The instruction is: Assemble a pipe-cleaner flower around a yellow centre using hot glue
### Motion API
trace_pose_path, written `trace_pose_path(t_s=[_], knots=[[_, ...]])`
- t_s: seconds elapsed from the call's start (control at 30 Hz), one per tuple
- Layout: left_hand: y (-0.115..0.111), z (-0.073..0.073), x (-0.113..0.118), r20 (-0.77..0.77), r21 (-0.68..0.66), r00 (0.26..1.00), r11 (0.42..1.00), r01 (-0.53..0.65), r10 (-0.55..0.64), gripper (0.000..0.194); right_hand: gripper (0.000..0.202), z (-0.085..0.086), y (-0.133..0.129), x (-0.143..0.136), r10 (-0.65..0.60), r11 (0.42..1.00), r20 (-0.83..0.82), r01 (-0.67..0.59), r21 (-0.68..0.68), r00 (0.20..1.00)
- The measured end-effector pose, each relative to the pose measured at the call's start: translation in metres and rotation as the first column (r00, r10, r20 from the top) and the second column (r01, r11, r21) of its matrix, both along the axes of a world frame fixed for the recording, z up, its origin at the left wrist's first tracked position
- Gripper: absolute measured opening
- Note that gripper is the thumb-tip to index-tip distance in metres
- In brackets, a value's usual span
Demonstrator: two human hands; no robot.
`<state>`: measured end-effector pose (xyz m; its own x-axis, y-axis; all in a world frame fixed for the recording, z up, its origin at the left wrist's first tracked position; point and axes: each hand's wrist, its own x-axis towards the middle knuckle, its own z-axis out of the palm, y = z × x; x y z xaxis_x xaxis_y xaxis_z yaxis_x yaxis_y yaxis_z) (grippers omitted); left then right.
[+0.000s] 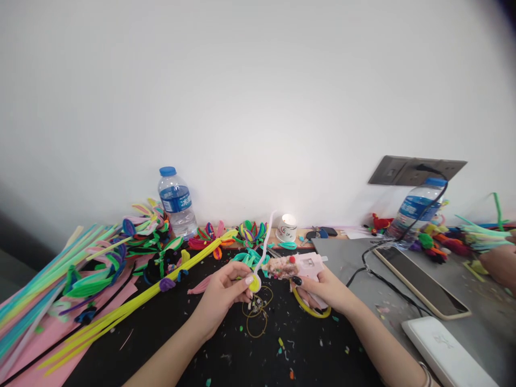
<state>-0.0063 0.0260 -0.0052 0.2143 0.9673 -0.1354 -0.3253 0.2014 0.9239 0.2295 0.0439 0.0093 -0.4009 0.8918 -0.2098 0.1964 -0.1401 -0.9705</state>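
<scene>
A small yellow disc (255, 283) with a pale pipe cleaner (265, 242) rising from it is pinched between the thumb and fingers of my left hand (229, 287). My right hand (320, 290) is closed around a pink glue gun (309, 264), whose front part is crusted with beige residue and points left toward the disc. A yellow ring (310, 309) hangs under my right hand. Thin wire loops (257, 320) lie on the black mat (234, 355) just below the disc. Teal pipe cleaner loops (250, 258) are behind my left hand.
Bundled pipe cleaners (116, 312) and pink paper (76, 355) cover the left. Bottles (176, 201) and a paper cup (287, 228) stand by the wall. A phone (421, 282), black cable (397, 292) and white power bank (445, 349) lie right. Another person's hand (500, 266) is at the right edge.
</scene>
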Motion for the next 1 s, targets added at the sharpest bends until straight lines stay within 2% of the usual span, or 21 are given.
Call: trace_pose_path(t_s=[0.27, 0.43, 0.83, 1.0], knots=[[-0.0007, 0.002, 0.001, -0.019, 0.003, 1.0, 1.0, 0.015, -0.015, 0.023, 0.035, -0.0078, 0.0006, 0.0011, 0.004, 1.0, 0.02, -0.004, -0.019, 1.0], [-0.0001, 0.0016, 0.0006, -0.018, 0.002, 1.0, 1.0, 0.012, -0.012, 0.023, 0.035, -0.0038, -0.0017, -0.002, 0.023, 0.998, 0.041, -0.02, -0.068, 0.999], [0.0001, 0.0004, -0.0001, -0.015, -0.001, 1.0, 1.0, 0.005, -0.005, 0.023, 0.036, -0.0059, 0.0018, 0.0007, 0.004, 0.999, -0.039, -0.001, 0.053, 0.999], [0.0008, 0.001, 0.0, -0.013, -0.006, 1.0, 1.0, 0.003, -0.003, 0.024, 0.039, -0.0041, 0.002, 0.0027, -0.002, 0.999, -0.063, 0.004, 0.032, 0.998]])
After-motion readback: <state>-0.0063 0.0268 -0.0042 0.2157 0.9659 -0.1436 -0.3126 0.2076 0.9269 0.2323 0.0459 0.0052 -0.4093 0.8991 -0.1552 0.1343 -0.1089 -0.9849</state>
